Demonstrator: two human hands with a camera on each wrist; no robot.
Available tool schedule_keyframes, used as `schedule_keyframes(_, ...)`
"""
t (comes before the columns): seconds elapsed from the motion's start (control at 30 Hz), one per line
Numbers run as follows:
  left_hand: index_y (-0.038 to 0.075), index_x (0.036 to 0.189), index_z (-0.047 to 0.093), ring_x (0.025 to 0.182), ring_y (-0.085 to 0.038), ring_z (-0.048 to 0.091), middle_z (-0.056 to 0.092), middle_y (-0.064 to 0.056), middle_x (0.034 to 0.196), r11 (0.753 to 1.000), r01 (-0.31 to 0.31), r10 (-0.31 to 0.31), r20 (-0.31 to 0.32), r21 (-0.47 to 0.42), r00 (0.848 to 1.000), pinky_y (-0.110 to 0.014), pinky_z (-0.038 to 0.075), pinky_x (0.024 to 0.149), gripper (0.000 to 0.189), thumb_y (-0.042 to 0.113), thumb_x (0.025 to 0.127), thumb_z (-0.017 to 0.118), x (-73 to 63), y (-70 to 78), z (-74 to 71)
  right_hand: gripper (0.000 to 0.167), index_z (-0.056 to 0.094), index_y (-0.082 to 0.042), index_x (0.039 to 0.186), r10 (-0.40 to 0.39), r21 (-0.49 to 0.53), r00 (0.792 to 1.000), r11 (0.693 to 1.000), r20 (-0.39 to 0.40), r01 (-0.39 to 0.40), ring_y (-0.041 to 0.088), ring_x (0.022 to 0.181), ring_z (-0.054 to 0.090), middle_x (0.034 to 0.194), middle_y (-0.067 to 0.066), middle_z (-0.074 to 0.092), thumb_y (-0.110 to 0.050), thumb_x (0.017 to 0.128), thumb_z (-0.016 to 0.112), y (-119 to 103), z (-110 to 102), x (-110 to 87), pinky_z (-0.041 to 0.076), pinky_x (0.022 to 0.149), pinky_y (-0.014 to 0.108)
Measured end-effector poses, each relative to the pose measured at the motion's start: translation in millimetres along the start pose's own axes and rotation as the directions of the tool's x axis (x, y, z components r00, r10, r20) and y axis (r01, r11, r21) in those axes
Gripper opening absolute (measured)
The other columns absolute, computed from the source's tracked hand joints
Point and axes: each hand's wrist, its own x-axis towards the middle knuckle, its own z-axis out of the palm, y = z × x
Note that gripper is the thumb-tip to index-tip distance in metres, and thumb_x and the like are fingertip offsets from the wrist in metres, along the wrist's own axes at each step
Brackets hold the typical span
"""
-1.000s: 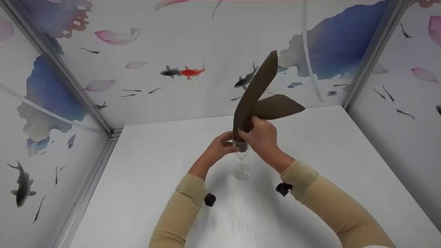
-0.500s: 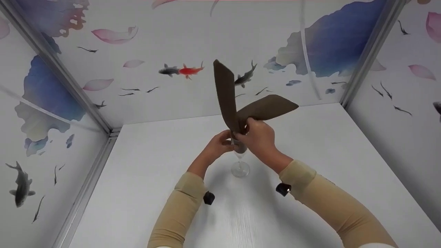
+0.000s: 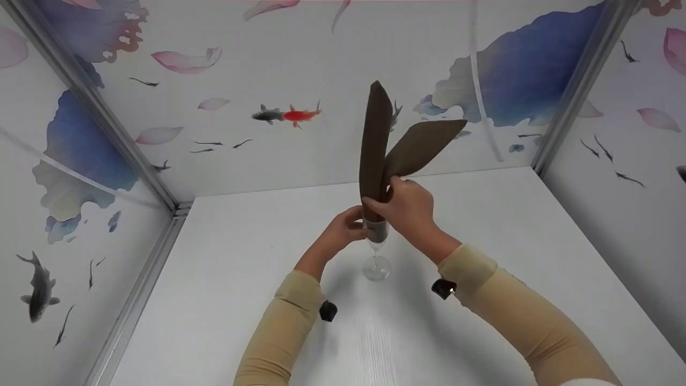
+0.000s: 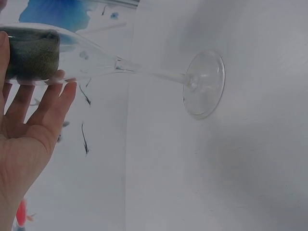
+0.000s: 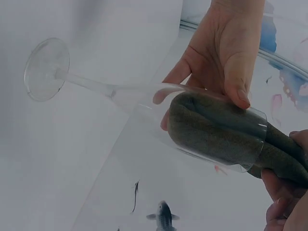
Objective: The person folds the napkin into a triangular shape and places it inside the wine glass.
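Observation:
A clear stemmed glass (image 3: 377,268) is upright over the white table, its foot at or just over the surface. My left hand (image 3: 340,233) holds its bowl from the left side, thumb and fingers on either side in the right wrist view. Tucked into the bowl is the rounded lower end of a folded brown cloth napkin (image 5: 211,130). Above the rim, the napkin (image 3: 375,139) parts into a tall upright leaf and a second leaf slanting up to the right. My right hand (image 3: 411,209) pinches the napkin just above the rim.
The white tabletop (image 3: 241,300) stretches around the glass. Printed panels (image 3: 268,155) with fish and petals stand at the back and both sides, joined by metal corner posts (image 3: 102,112). A small black device (image 3: 444,288) sits at the right cuff.
The tall leaf leaned right, swung left, and now stands nearly upright. The right-hand leaf has risen to a steeper slant. Both hands have stayed at the glass and napkin.

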Motion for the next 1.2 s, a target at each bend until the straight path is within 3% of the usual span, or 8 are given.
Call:
schedule_keyframes(0.2,0.025,0.143,0.048,0.122,-0.020,0.053,0.053,0.004,0.138,1.000,0.027,-0.027,-0.007,0.000,1.000,-0.038,0.047,0.097,0.066,0.028,0.084,0.078,-0.3,-1.2,1.0,0.036,0.067,-0.003,0.087,-0.016,0.040,0.999,0.999,0.043,0.014,0.027,0.072,0.057,0.071,0.008,0.063,-0.035,0.080,0.080,1.7,-4.8,5.5,0.046,0.064,0.040)
schedule_keyframes(0.4,0.024,0.143,0.048,0.121,-0.019,0.054,0.054,0.003,0.137,1.000,-0.003,0.003,0.006,-0.018,1.000,-0.037,0.048,0.096,0.063,0.024,0.086,0.077,0.1,-1.7,2.7,0.028,0.071,-0.003,0.089,-0.072,0.075,0.997,0.995,0.034,0.069,0.028,0.079,0.058,0.075,0.008,0.066,-0.025,0.078,0.082,3.8,-2.9,8.8,0.039,0.075,0.044)
schedule_keyframes(0.77,0.023,0.140,0.052,0.119,-0.020,0.055,0.056,0.004,0.134,0.999,-0.025,0.026,0.017,-0.037,1.000,-0.036,0.049,0.094,0.059,0.021,0.086,0.076,2.0,-2.3,1.4,0.023,0.072,-0.004,0.085,-0.115,0.061,0.992,0.992,0.040,0.113,0.028,0.081,0.058,0.072,0.006,0.066,-0.024,0.077,0.082,4.3,1.2,2.9,0.037,0.078,0.046)
schedule_keyframes(0.97,0.022,0.141,0.051,0.119,-0.020,0.055,0.056,0.003,0.134,0.999,-0.035,0.036,0.025,-0.029,0.999,-0.037,0.048,0.095,0.057,0.018,0.089,0.074,1.7,-2.7,1.6,0.021,0.070,-0.005,0.074,-0.144,0.015,0.990,0.989,0.007,0.144,0.028,0.073,0.057,0.065,0.005,0.064,-0.022,0.076,0.082,4.2,4.1,-1.0,0.037,0.073,0.045)
schedule_keyframes(1.2,0.017,0.143,0.050,0.123,-0.023,0.053,0.054,-0.001,0.138,0.994,-0.109,0.109,0.034,-0.015,0.993,-0.035,0.047,0.096,0.057,0.008,0.090,0.070,-0.1,-3.3,0.5,0.017,0.070,-0.006,0.076,-0.169,0.003,0.985,0.986,0.029,0.169,0.027,0.072,0.056,0.066,0.005,0.065,-0.019,0.075,0.081,5.1,7.5,-2.4,0.037,0.071,0.044)
